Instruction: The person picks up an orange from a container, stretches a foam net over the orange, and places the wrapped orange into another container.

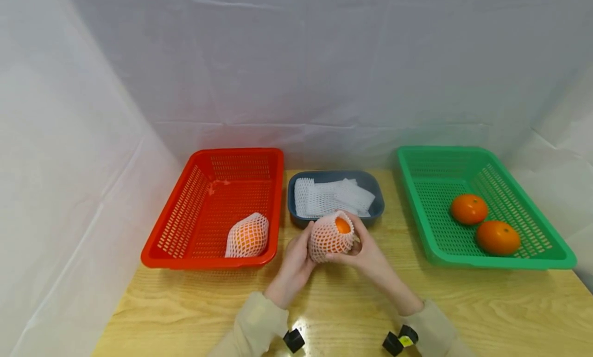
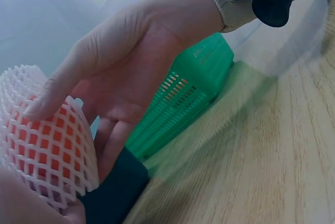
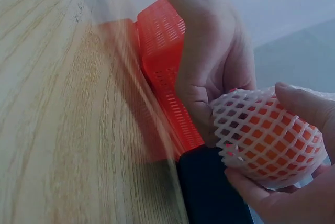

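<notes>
My L hand & R hand grip the orange in its net btwn them; net's long axis slants, mouth up twd R hand. Red basket near L hand, green basket well off R.

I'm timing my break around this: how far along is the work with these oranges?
Apparently done: one netted orange in the red basket. In hand: another orange, its net on but open at one end, between the left hand and right hand. Seemingly left: two bare oranges in the green basket; spare nets lie in the tray.
</notes>
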A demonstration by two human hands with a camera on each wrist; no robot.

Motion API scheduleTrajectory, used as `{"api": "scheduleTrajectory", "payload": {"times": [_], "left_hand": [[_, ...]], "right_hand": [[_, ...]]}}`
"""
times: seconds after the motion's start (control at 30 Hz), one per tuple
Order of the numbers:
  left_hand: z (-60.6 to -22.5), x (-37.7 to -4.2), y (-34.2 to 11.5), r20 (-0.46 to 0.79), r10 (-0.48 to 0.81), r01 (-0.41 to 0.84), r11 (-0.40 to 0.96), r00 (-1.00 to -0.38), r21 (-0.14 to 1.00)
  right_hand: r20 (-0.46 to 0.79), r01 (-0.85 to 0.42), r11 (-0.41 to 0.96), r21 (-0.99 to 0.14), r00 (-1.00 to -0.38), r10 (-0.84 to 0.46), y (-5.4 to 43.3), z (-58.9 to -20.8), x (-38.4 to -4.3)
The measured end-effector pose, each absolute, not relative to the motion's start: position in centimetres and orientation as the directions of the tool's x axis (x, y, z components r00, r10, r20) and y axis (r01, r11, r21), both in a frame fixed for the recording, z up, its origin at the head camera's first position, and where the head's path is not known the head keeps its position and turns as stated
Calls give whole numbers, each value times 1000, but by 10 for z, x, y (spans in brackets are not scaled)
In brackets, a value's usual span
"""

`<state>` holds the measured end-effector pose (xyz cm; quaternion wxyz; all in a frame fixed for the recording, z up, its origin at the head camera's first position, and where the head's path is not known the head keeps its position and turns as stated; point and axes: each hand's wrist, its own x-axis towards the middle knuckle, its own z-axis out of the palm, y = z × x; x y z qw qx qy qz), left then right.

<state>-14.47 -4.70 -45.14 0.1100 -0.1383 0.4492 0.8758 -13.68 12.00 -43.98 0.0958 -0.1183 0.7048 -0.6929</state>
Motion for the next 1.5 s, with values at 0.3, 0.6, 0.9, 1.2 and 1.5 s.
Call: {"api": "scheduleTrajectory", "payload": {"times": [0.3, 0.6, 0.9, 1.2, 1.5], "left_hand": [[-455, -141, -42, -268, 67, -252, -607, -961, 753], [-455, -137, -37, -248, 51, -236, -537, -968, 810], [-439, -138, -41, -101, 10, -100, -241, -995, 965], [-430, -135, -42, -75, 204, -124, -238, -976, 963], [-433, -134, -42, -143, 128, -177, -319, -981, 931]], "right_hand": [[102, -79, -84, -993, -941, -324, 122, -438, -136], [142, -97, -145, -985, -930, -339, 125, -434, -136], [-6, -21, 92, -996, -958, -286, 130, -431, -140], [9, -88, 220, -971, -943, -334, 128, -437, -139], [77, -188, 316, -930, -940, -333, 127, -436, -139]]}}
